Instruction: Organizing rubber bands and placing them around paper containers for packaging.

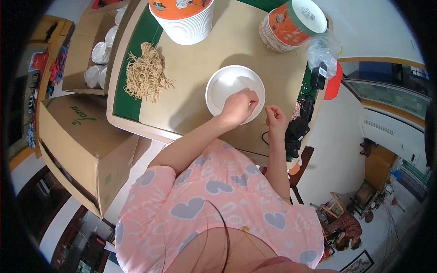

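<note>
A white paper bowl sits on the table in front of me. My left hand is over its near right part, fingers curled together in a pinch. Just right of the rim, my right hand is raised, its thumb and fingertips pressed together. Whatever either hand holds is too small to make out. To the left lies a loose heap of thin beige cords. A tall stack of white bowls with orange sides stands at the far side. Another orange bowl stack is tipped over at far right.
Clear plastic wrap, a black adapter and other black items line the table's right edge. An open carton of wrapped white stacks and a closed cardboard box are at the left. A person is in the background.
</note>
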### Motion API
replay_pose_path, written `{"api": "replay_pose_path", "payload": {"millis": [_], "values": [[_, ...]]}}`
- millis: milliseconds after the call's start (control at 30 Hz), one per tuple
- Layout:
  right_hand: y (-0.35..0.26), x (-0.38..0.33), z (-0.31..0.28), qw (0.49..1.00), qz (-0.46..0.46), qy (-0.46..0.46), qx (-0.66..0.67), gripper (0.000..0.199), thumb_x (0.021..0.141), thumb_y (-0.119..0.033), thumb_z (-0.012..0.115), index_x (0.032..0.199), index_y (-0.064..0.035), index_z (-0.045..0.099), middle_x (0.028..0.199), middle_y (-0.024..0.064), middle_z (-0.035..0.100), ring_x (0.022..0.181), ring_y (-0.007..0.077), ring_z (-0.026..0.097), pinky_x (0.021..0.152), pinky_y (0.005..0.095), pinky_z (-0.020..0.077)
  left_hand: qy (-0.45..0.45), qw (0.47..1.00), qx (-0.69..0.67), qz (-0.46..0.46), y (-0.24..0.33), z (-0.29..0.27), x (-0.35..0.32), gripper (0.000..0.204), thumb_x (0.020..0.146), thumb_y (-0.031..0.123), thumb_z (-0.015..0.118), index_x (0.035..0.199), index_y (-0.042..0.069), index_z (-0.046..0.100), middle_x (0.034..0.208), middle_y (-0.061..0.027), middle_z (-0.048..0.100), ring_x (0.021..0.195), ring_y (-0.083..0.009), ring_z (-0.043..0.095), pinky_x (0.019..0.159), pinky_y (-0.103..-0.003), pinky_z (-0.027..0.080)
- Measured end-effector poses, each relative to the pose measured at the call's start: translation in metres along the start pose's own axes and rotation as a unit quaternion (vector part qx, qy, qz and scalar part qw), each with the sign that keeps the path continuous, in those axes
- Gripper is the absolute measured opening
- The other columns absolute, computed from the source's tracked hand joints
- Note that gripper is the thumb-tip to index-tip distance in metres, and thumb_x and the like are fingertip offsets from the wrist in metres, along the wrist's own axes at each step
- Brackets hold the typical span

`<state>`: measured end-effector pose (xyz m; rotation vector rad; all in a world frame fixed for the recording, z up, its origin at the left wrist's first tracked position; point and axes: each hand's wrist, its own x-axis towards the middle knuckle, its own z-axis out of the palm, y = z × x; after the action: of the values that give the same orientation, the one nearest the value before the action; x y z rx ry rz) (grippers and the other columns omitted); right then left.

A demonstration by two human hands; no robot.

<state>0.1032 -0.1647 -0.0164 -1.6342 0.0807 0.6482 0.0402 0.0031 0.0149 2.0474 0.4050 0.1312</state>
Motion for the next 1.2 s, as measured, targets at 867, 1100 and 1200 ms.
{"api": "replay_pose_path", "payload": {"millis": [867,1100,1200], "values": [[-0.03,-0.031,0.019,0.996,-0.071,-0.059,-0.001,0.027,0.09,-0.003,0.048,0.117,-0.0059,0.047,0.085,0.006,0.063,0.06,0.0069,0.051,0.057,0.0201,0.0444,-0.04,0.98,-0.184,-0.072,-0.009,-0.009,-0.005,0.009,0.085,0.011,0.055,0.087,0.003,0.058,0.081,-0.0096,0.063,0.072,-0.021,0.063,0.063,-0.032,0.051],[-0.058,-0.044,0.053,0.955,-0.181,-0.054,-0.227,0.045,0.086,0.003,0.052,0.128,-0.0091,0.043,0.091,0.0065,0.063,0.06,0.0078,0.054,0.057,0.022,0.0477,-0.146,0.839,-0.444,-0.279,-0.018,-0.009,0.004,0.015,0.088,0.011,0.054,0.096,-0.001,0.053,0.088,-0.0095,0.059,0.078,-0.0148,0.061,0.065,-0.028,0.052],[-0.047,-0.032,0.053,0.926,-0.192,-0.03,-0.325,0.05,0.083,0.005,0.053,0.129,-0.0116,0.043,0.085,0.0063,0.061,0.06,0.0096,0.055,0.056,0.0244,0.0476,-0.149,0.867,-0.403,-0.253,-0.014,-0.009,0.002,0.018,0.087,0.013,0.056,0.098,-0.001,0.052,0.087,-0.0093,0.059,0.076,-0.0147,0.06,0.066,-0.028,0.052]]}}
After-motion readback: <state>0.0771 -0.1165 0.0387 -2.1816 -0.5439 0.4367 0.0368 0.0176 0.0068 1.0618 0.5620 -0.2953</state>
